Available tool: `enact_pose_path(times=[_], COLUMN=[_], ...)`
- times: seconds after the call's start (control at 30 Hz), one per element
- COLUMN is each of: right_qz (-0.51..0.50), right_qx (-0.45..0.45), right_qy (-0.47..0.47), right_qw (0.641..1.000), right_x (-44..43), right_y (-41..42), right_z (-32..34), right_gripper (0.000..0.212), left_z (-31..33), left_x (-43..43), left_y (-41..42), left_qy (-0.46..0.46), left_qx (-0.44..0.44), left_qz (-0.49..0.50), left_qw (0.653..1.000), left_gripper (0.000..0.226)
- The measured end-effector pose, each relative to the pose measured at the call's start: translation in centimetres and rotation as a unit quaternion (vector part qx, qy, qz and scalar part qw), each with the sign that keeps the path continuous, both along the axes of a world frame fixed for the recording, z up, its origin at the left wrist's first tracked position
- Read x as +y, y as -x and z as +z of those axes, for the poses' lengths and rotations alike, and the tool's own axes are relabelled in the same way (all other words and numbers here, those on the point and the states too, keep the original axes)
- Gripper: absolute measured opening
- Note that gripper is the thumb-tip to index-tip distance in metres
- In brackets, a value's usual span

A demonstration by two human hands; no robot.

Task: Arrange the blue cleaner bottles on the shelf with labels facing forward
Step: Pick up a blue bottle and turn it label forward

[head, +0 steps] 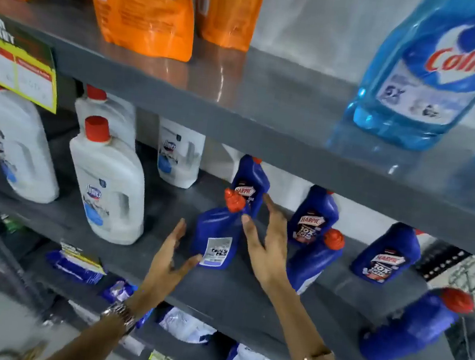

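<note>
**Blue bottles partly faced**

Head view: on the grey metal shelf (125,220), three blue plastic cleaner bottles with red caps show front labels. The bottle between the hands (215,236) shows its back label. Left hand (167,256) and right hand (267,248) flank it, fingers spread, gripping nothing. Two more look unfaced.

Open grey shelf (168,201) gap between white bottle (108,183) and blue bottle (216,236).

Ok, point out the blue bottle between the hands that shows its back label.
It is the blue bottle between the left hand and right hand: it shows a white barcode sticker, while the bottles behind and to the right show red Harpic labels.
</note>
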State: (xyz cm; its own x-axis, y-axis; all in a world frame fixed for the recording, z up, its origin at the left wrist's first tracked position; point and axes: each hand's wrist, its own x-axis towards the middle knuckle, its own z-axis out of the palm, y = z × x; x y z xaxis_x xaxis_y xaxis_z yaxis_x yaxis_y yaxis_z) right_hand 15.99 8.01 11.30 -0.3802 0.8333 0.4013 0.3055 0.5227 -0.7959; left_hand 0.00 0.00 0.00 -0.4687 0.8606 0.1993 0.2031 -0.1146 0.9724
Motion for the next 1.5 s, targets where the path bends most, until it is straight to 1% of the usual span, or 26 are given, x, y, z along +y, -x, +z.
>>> enact_pose_path(times=[0.07,0.13,0.17,0.23,0.27,0.33,0.43,0.53,0.6,0.67,0.73,0.77,0.83,0.93,1.0,1.03,1.1,1.2,1.33,1.37,1.43,1.5], right_qz=[0.018,0.048,0.066,0.098,0.118,0.135,0.110,0.091,0.068,0.053,0.039,0.029,-0.001,-0.042,-0.059,-0.064,-0.061,-0.005,0.102,0.123,0.157,0.168], right_qx=[0.020,0.017,0.015,0.023,0.029,0.020,-0.009,0.022,0.047,0.075,0.097,0.100,0.107,0.115,0.097,0.079,0.050,0.030,-0.018,-0.031,-0.043,-0.053], right_qy=[-0.009,-0.007,0.008,0.047,0.065,0.081,0.070,0.050,0.027,0.014,0.005,0.002,-0.008,-0.034,-0.048,-0.050,-0.032,0.045,0.109,0.122,0.147,0.150], right_qw=[1.000,0.999,0.998,0.994,0.990,0.987,0.991,0.994,0.996,0.996,0.995,0.995,0.994,0.992,0.992,0.994,0.996,0.999,0.989,0.984,0.976,0.973], right_x=[0.9,1.9,2.3,2.8,3.1,3.4,3.3,3.0,3.0,2.9,2.8,2.7,2.4,2.0,1.6,1.3,1.2,1.6,2.6,2.8,3.2,3.4], right_y=[0.9,1.2,1.5,1.5,1.4,1.4,1.4,1.2,1.0,1.0,1.1,1.1,1.2,1.2,1.3,1.3,1.2,0.3,-1.5,-1.8,-2.1,-2.0], right_z=[-0.3,-0.5,-0.8,-0.8,-0.6,-0.1,0.9,3.0,4.8,6.2,7.0,7.1,7.1,7.2,7.4,7.5,7.7,8.4,9.6,9.8,10.2,10.3], right_gripper=[0.055,0.052,0.051,0.052,0.050,0.041,0.038,0.039,0.032,0.023,0.020,0.019,0.020,0.024,0.026,0.026,0.023,0.035,0.043,0.045,0.045,0.037], left_z=[-0.5,-0.9,-1.0,-1.3,-1.2,-1.1,-0.6,1.1,2.6,3.6,4.0,4.0,3.8,3.5,3.5,3.7,4.0,3.9,4.4,4.7,5.1,5.2], left_x=[0.9,1.3,1.4,1.5,1.5,1.6,1.6,2.0,2.6,3.0,3.1,3.1,3.1,3.2,3.5,3.6,3.7,4.2,4.5,4.3,3.9,3.8], left_y=[0.6,1.2,1.4,1.4,1.4,1.4,1.3,1.2,0.9,0.2,-1.0,-1.8,-3.3,-4.7,-5.3,-5.5,-5.7,-5.1,-3.7,-3.6,-3.4,-3.2], left_qy=[0.012,0.033,0.040,0.048,0.045,0.043,0.043,0.002,-0.039,-0.079,-0.106,-0.113,-0.115,-0.093,-0.071,-0.056,-0.034,-0.032,-0.060,-0.071,-0.089,-0.093], left_qx=[0.018,0.038,0.035,0.043,0.038,0.027,0.016,-0.016,-0.061,-0.126,-0.163,-0.160,-0.138,-0.079,-0.030,-0.011,0.014,0.028,-0.007,-0.028,-0.075,-0.085], left_qz=[-0.019,-0.045,-0.055,-0.057,-0.058,-0.045,-0.044,-0.045,-0.055,-0.051,-0.009,0.020,0.046,0.027,0.028,0.036,0.052,0.051,0.012,-0.010,-0.057,-0.084], left_qw=[1.000,0.998,0.997,0.996,0.997,0.998,0.998,0.999,0.996,0.988,0.981,0.980,0.983,0.992,0.997,0.998,0.998,0.998,0.998,0.997,0.992,0.988], left_gripper=[0.095,0.093,0.086,0.060,0.055,0.052,0.052,0.052,0.052,0.052,0.053,0.052,0.061,0.087,0.102,0.105,0.105,0.102,0.100,0.095,0.076,0.059])
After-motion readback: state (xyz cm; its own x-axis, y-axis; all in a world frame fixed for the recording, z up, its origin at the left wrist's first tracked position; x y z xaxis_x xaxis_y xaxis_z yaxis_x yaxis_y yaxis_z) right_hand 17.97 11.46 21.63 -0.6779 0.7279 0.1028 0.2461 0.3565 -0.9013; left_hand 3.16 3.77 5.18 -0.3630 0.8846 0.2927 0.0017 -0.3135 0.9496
